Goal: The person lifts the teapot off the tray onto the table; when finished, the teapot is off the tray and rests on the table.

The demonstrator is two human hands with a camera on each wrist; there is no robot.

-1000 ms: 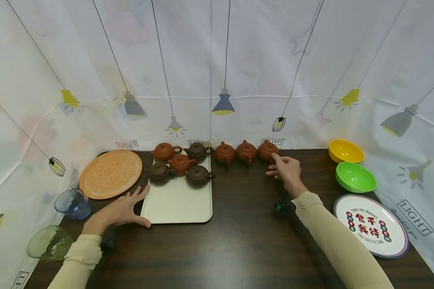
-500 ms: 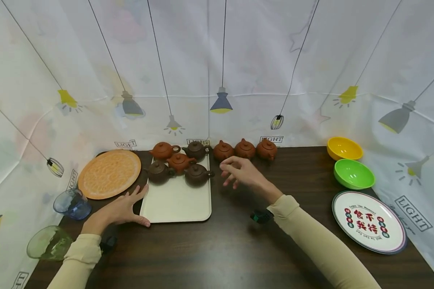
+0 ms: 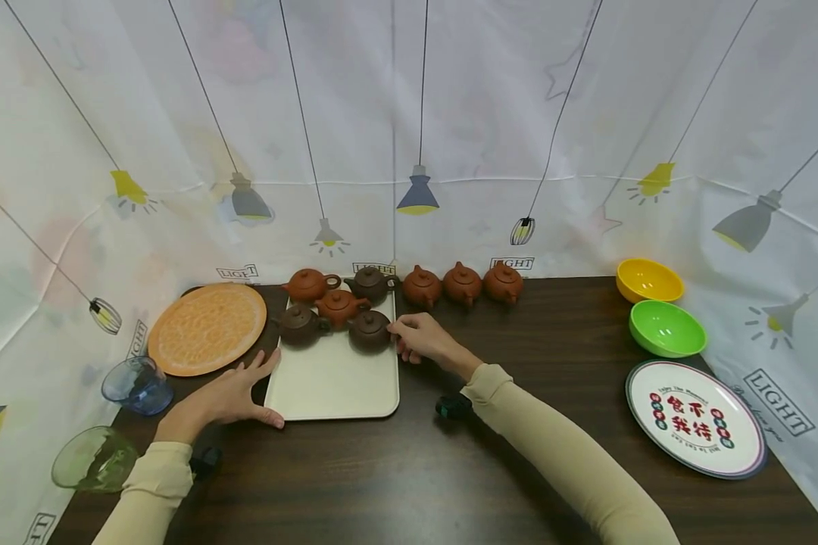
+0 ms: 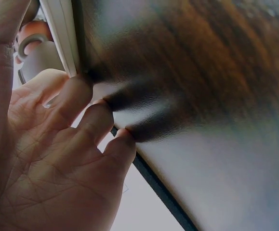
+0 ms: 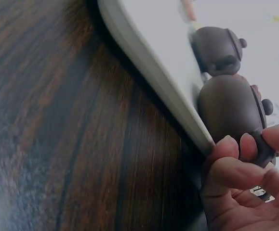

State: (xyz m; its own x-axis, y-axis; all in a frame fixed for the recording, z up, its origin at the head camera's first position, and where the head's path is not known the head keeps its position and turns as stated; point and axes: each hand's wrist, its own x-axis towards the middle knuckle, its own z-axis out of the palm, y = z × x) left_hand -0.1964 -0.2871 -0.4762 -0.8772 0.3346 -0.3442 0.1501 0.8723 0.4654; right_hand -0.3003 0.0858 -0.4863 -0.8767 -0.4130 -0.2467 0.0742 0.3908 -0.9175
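Note:
My right hand (image 3: 426, 342) pinches the handle of a dark brown teapot (image 3: 368, 333) at the right side of a cream tray (image 3: 334, 386). In the right wrist view, thumb and fingers close around the handle beside the round teapot body (image 5: 228, 108). My left hand (image 3: 228, 393) rests at the tray's left edge, fingers spread and thumb near the front corner. Also grouped on the tray's back half are a second front dark teapot (image 3: 301, 325), a rear dark teapot (image 3: 369, 284), and two reddish teapots, one in the middle (image 3: 339, 306) and one behind (image 3: 307, 284).
Three reddish teapots (image 3: 462, 284) line the back edge right of the tray. A yellow bowl (image 3: 650, 281), a green bowl (image 3: 666, 329) and a printed plate (image 3: 695, 454) stand far right. Leftward are an orange round board (image 3: 207, 329), a blue glass (image 3: 138, 386) and a green glass (image 3: 95, 459).
My right hand has moved left from the rightmost reddish teapot in the back row to the dark teapot on the tray and taken its handle. The left hand has stayed in place.

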